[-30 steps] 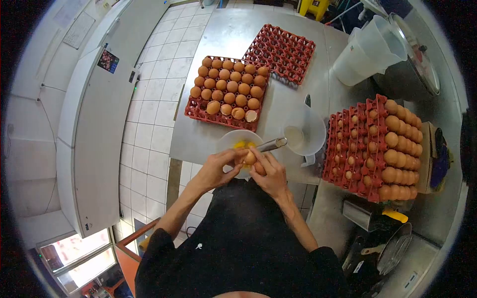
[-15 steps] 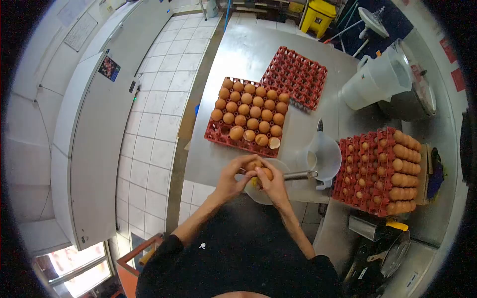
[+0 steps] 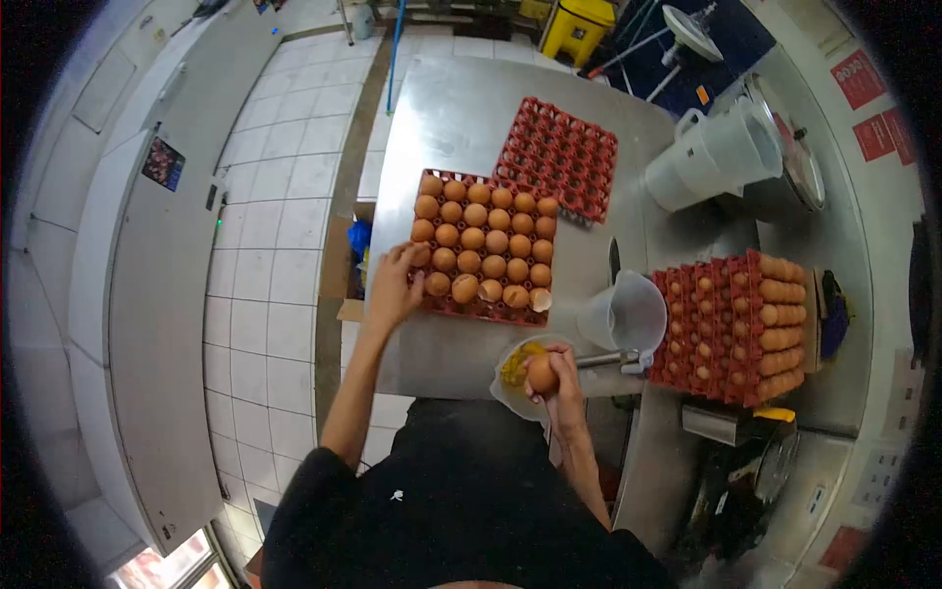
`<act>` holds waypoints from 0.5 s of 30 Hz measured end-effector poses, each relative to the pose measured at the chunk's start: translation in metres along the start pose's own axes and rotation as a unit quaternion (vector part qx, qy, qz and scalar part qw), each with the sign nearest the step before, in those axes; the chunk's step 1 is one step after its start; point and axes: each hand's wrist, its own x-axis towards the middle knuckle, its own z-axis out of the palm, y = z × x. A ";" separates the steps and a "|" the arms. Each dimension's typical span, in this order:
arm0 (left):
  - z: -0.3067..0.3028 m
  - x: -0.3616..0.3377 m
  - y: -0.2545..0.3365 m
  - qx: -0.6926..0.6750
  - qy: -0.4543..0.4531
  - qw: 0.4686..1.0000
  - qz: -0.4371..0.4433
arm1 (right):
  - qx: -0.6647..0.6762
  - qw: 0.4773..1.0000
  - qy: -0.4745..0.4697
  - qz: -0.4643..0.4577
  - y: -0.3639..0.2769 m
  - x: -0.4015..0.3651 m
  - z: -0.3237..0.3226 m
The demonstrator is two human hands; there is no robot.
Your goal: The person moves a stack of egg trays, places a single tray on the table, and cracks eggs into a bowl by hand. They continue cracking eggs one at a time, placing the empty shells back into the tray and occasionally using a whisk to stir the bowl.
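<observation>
On the steel table, a red tray (image 3: 481, 316) holds rows of brown eggs, with several cracked shells in its nearest row. My left hand (image 3: 394, 285) reaches over the left edge of this tray, its fingers curled round an egg (image 3: 422, 254). Near the table's front edge my right hand (image 3: 559, 378) grips another brown egg (image 3: 541, 375). That egg is above the right side of a clear bowl (image 3: 508, 393) with yellow yolk in it. A metal handle (image 3: 601, 360) extends to the right from behind my right hand.
An empty red tray (image 3: 559, 157) lies behind the egg tray. A clear jug (image 3: 636, 312) stands right of the bowl, beside stacked egg trays (image 3: 721, 329). Farther back is a large white pitcher (image 3: 711, 162). A yellow bin (image 3: 579, 27) is beyond the table.
My hands have parted. The left moved from above the bowl to the tray's left edge; the right stayed by the bowl with an egg. Another shell now sits in the nearest row.
</observation>
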 end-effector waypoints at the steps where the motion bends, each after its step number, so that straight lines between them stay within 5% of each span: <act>1: 0.002 0.006 -0.008 0.002 -0.038 0.999 0.010 | 0.024 1.000 0.000 -0.010 0.004 -0.006 -0.007; 8: -0.013 0.027 -0.018 -0.069 -0.062 0.996 -0.010 | 0.013 0.999 -0.007 -0.028 0.001 -0.017 -0.023; 10: -0.020 0.015 0.014 -0.074 -0.033 0.996 -0.042 | -0.035 0.999 0.009 -0.029 0.000 -0.014 -0.026; 12: -0.010 -0.010 0.050 -0.279 0.121 0.952 -0.044 | -0.006 1.000 -0.015 -0.018 -0.002 -0.012 -0.028; 15: -0.001 -0.050 0.153 -0.413 0.178 0.893 -0.015 | 0.070 0.996 -0.053 0.001 0.000 -0.007 -0.034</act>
